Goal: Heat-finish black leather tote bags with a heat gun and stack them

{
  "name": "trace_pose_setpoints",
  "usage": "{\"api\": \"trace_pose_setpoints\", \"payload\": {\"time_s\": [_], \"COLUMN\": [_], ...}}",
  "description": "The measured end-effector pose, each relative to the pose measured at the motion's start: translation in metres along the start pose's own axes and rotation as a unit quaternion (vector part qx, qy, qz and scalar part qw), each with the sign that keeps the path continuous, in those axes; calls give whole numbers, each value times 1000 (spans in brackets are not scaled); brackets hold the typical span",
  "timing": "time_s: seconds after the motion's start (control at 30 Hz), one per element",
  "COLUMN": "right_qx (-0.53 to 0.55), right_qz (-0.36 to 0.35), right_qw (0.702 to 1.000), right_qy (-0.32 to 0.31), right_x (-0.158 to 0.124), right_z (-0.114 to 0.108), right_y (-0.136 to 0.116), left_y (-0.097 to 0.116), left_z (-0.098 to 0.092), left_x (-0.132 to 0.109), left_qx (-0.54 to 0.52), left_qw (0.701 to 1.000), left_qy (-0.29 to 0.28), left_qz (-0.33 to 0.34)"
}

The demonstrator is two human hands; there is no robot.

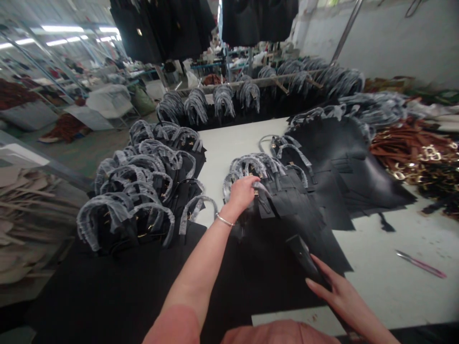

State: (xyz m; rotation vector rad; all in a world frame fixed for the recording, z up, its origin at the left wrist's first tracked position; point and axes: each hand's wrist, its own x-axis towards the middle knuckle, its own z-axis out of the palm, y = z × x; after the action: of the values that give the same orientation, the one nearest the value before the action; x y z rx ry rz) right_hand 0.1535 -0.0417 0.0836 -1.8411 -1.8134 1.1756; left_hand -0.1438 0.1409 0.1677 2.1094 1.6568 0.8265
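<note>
My left hand, a bangle on its wrist, reaches into a cluster of arched bag handles wrapped in clear plastic, on black leather panels. Its fingers are closed around one wrapped handle, close to some gold-coloured metal. Nearer my body, my right hand grips a black, flat, strap-like piece, thumb on one side and fingers on the other. Whether that piece is leather or a tool, I cannot tell. Beneath both hands spreads a large black sheet.
Many more wrapped handles are heaped at the left. Pink-handled tweezers or snips lie on the white table. Brown straps with gold buckles are piled at the right. Black pieces hang overhead; a rail holds more handles.
</note>
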Motion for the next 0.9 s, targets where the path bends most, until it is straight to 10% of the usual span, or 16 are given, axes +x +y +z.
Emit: {"api": "trace_pose_setpoints", "payload": {"time_s": [0.13, 0.33, 0.53, 0.63, 0.9], "right_qx": [1, -7, -14, -17, -4], "right_qz": [1, 2, 0, -7, -2], "right_qw": [1000, 999, 997, 998, 999], "right_qy": [-11, -31, -74, -64, -53], "right_x": [1, 3, 10, 13, 12], "right_z": [3, 9, 17, 20, 18], "right_y": [-1, 7, 15, 10, -6], "left_y": [-2, -26, -62, -64, -76], "left_z": [13, 28, 78, 96, 85], "left_x": [20, 28, -21, -41, 7], "left_qx": [70, 77, -3, 1, 39], "left_qw": [997, 952, 996, 999, 965], "left_qy": [37, 275, 17, -22, -173], "left_qz": [-7, -111, -92, -44, 194]}}
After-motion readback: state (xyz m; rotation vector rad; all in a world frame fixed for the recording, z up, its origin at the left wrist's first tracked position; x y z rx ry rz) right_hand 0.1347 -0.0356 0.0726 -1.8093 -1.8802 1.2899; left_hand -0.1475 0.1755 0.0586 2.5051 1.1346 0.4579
